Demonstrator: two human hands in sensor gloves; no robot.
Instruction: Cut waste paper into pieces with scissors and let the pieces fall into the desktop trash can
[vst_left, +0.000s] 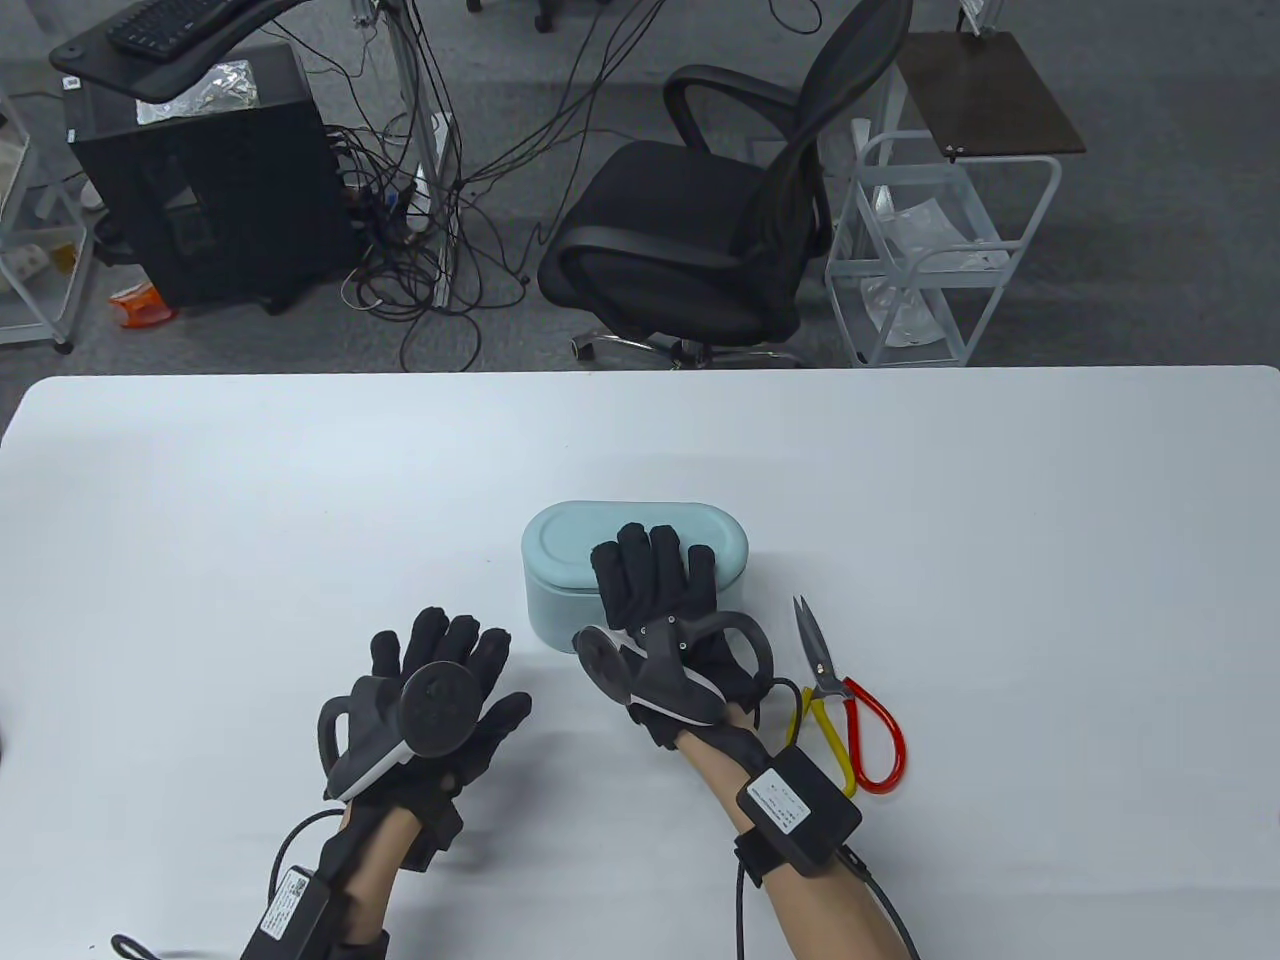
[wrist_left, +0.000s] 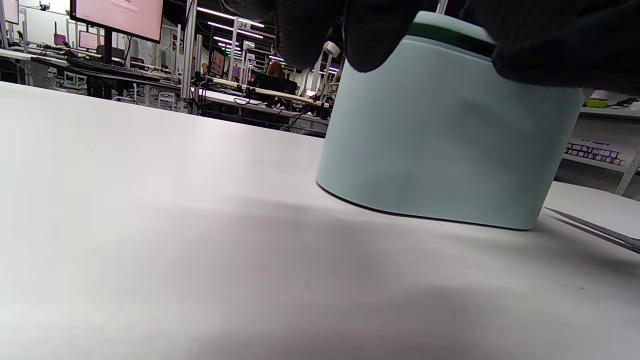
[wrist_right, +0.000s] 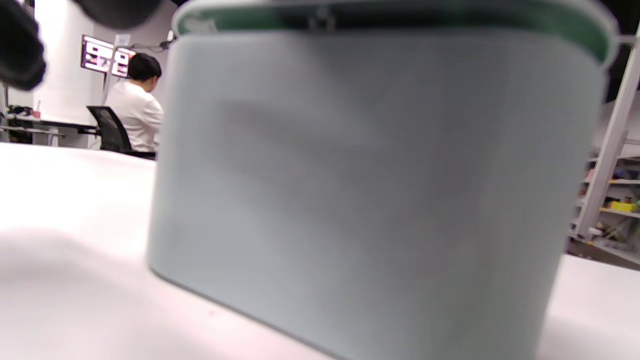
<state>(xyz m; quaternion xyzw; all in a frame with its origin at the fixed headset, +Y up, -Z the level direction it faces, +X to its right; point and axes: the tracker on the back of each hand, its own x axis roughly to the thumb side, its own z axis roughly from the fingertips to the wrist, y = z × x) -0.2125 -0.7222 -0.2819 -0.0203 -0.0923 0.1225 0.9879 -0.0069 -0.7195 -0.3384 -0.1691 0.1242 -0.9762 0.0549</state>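
A pale teal oval desktop trash can (vst_left: 560, 560) stands mid-table with its lid closed. My right hand (vst_left: 655, 580) lies flat on the lid, fingers straight. The can's wall fills the right wrist view (wrist_right: 370, 190) and shows in the left wrist view (wrist_left: 440, 140). My left hand (vst_left: 450, 655) hovers open over the table, left of the can and nearer to me, holding nothing. Scissors (vst_left: 835, 690) with one red and one yellow handle lie on the table right of the can, blades pointing away; a blade tip (wrist_left: 600, 230) shows at the left wrist view's right edge. No paper is visible.
The white table (vst_left: 1000, 500) runs wide on both sides. Beyond its far edge stand a black office chair (vst_left: 720, 220), a white wire cart (vst_left: 940, 260), a black computer case (vst_left: 200, 190) and tangled cables on the floor.
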